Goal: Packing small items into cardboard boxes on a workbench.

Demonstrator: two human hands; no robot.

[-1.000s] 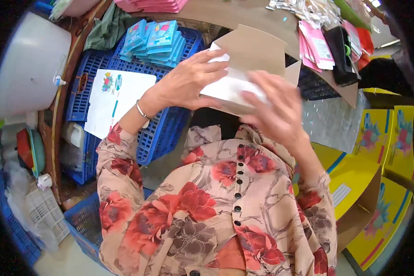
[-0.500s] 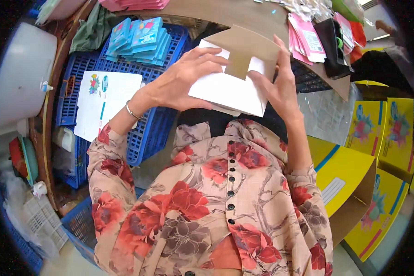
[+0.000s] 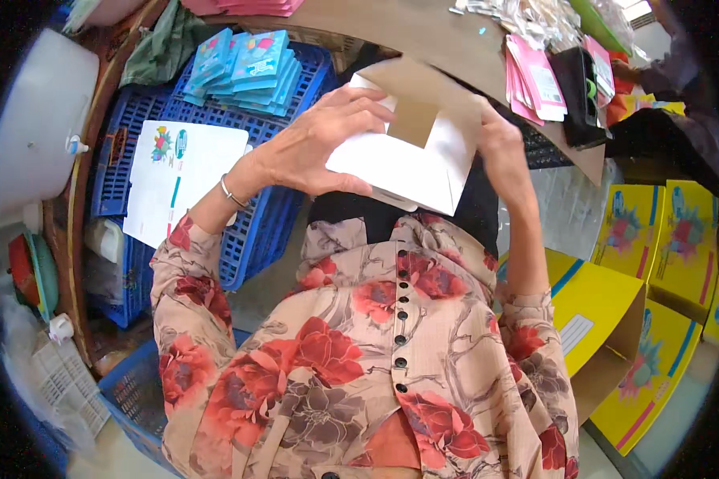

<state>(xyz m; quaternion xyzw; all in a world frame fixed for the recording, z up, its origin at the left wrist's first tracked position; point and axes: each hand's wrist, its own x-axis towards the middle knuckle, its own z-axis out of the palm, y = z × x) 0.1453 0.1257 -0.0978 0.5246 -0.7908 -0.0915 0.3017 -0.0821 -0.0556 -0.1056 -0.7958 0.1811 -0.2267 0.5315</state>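
A white card box [image 3: 395,169] is held in front of a floral shirt [image 3: 327,343], clasped by the left hand [image 3: 327,136]; the blurred right hand's [image 3: 501,136] grip cannot be told. Probably light, stiff yet creasable, it is best held by opposite walls.

At the right there stand yellow boxes [image 3: 685,239]; on the bench [image 3: 375,22], a black object [image 3: 569,88] lies beside some pink cards [image 3: 531,76].

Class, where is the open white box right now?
In the head view, the open white box is just above centre, between the left hand and right hand, right of the flat white sheet.
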